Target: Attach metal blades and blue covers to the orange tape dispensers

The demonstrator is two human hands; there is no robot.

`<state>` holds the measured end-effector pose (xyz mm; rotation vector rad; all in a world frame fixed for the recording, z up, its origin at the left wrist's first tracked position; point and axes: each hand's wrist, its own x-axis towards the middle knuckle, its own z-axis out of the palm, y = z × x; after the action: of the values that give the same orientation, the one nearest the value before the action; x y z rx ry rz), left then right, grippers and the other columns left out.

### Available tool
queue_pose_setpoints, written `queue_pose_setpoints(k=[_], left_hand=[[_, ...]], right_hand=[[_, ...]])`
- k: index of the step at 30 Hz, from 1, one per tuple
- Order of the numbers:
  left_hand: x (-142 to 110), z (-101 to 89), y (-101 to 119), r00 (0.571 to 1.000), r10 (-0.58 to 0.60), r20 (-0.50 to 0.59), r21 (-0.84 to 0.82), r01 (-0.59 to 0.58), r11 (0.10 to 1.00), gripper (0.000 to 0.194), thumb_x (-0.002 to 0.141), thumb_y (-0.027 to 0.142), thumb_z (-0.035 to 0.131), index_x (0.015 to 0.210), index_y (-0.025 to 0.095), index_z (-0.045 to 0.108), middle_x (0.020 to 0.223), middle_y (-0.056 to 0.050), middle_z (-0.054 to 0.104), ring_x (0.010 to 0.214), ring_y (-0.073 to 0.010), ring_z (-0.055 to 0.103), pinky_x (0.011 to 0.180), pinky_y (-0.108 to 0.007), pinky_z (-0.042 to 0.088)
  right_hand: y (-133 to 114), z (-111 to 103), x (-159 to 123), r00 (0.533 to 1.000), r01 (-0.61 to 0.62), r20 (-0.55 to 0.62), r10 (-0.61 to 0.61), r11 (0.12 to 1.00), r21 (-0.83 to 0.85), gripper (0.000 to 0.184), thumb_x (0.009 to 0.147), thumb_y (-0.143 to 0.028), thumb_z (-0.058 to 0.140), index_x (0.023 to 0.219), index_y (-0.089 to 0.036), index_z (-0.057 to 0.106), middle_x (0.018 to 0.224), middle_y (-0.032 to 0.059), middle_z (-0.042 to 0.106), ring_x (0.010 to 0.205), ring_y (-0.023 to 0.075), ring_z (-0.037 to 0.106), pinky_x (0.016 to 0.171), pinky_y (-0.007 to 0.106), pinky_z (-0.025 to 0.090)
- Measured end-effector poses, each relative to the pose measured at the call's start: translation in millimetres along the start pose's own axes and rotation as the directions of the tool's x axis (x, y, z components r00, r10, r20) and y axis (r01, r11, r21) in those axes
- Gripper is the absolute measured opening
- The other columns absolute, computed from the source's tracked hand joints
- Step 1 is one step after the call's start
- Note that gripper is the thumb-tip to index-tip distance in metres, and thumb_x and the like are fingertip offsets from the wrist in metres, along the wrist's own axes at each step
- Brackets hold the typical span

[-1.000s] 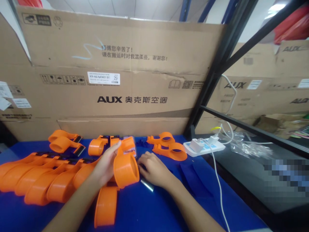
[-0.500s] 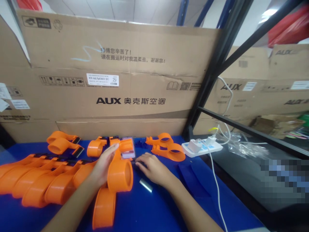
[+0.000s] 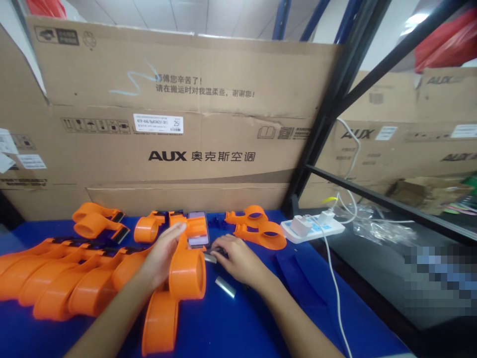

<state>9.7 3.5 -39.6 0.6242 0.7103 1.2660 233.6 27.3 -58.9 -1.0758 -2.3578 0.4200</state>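
Observation:
My left hand [image 3: 164, 253] grips an orange tape dispenser [image 3: 187, 273] by its upper part, its round hoop hanging down towards me. Just right of it, my right hand [image 3: 234, 256] is closed with the fingertips on a dark slim thing [image 3: 216, 251], whose kind I cannot make out. A silvery strip [image 3: 209, 258] shows beside those fingers. Closer to me lies a short metal piece [image 3: 225, 287] on the blue table. Another orange dispenser [image 3: 160, 323] sits below the held one. Behind my hands, a phone [image 3: 199, 238] is partly covered by the held dispenser.
A row of orange dispensers [image 3: 55, 291] lies at the left, with more behind [image 3: 89, 223]. Orange parts [image 3: 261, 233] and a white power strip [image 3: 313, 227] with a cable are at the right. A large carton [image 3: 201, 119] walls off the back; a black frame [image 3: 324, 124] stands beside it.
The held dispenser has shifted slightly right and down. My right fingers have drawn closer together on the dark thing, and the silvery strip beside them now shows.

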Motion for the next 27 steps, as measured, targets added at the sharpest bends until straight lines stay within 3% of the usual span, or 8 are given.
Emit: queue_pose_setpoints(k=[3,6,9,13,20,27], left_hand=[[1.3,0.3,-2.6,0.999,0.039,0.032,0.05,-0.041,0.998,0.022,0.081,0.027,0.082,0.094,0.019,0.065,0.072,0.002,0.071,0.059,-0.0137,0.068,0.057,-0.022,0.054],[2.8,-1.7,-5.7,0.997,0.07,0.032,0.154,-0.074,0.985,0.029,0.082,0.03,0.082,0.102,0.018,0.066,0.073,0.0,0.072,0.056,-0.0136,0.068,0.056,-0.022,0.053],[3.2,-4.0,-7.0,0.997,0.071,0.035,0.263,-0.077,0.962,0.036,0.081,0.034,0.082,0.109,0.017,0.066,0.073,-0.002,0.074,0.055,-0.0152,0.069,0.054,-0.023,0.051],[0.9,-3.5,-5.5,0.996,0.072,0.053,0.344,-0.086,0.935,0.043,0.08,0.037,0.082,0.113,0.017,0.065,0.068,-0.002,0.072,0.056,-0.0174,0.071,0.053,-0.023,0.051],[-1.9,0.2,-4.7,0.995,0.059,0.08,0.439,-0.088,0.894,0.049,0.083,0.038,0.08,0.122,0.016,0.061,0.09,-0.009,0.077,0.057,-0.0159,0.071,0.055,-0.024,0.052],[-1.6,-3.3,-6.5,0.996,0.064,0.061,0.438,-0.085,0.895,0.053,0.081,0.04,0.081,0.124,0.016,0.061,0.075,-0.003,0.073,0.058,-0.0179,0.071,0.056,-0.025,0.051]], right_hand=[[-2.8,-4.2,0.8,0.997,-0.015,-0.075,0.02,0.998,0.069,0.015,0.101,-0.027,0.055,0.096,-0.02,0.068,0.1,0.0088,0.072,0.09,0.0227,0.064,0.08,0.034,0.047],[-5.8,-7.5,1.5,0.975,-0.032,-0.206,0.086,0.968,0.25,0.02,0.101,-0.035,0.055,0.098,-0.022,0.069,0.099,0.0074,0.072,0.09,0.0236,0.064,0.081,0.035,0.048],[-7.5,-8.9,2.3,0.939,-0.024,-0.293,0.183,0.881,0.473,0.02,0.098,-0.041,0.06,0.096,-0.022,0.069,0.092,0.005,0.07,0.084,0.0225,0.062,0.077,0.034,0.048],[-7.0,-10.0,3.4,0.91,0.011,-0.315,0.269,0.744,0.668,0.023,0.093,-0.044,0.067,0.09,-0.022,0.068,0.08,0.0018,0.063,0.074,0.0195,0.057,0.068,0.031,0.045],[-4.3,-9.9,3.8,0.911,-0.056,-0.243,0.334,0.682,0.729,0.025,0.091,-0.047,0.069,0.091,-0.022,0.068,0.072,-0.0002,0.059,0.061,0.0152,0.05,0.056,0.027,0.039],[-0.1,-9.4,4.9,0.898,-0.059,-0.251,0.36,0.665,0.744,0.026,0.089,-0.048,0.07,0.089,-0.022,0.067,0.07,-0.0005,0.06,0.059,0.0137,0.05,0.053,0.026,0.039]])
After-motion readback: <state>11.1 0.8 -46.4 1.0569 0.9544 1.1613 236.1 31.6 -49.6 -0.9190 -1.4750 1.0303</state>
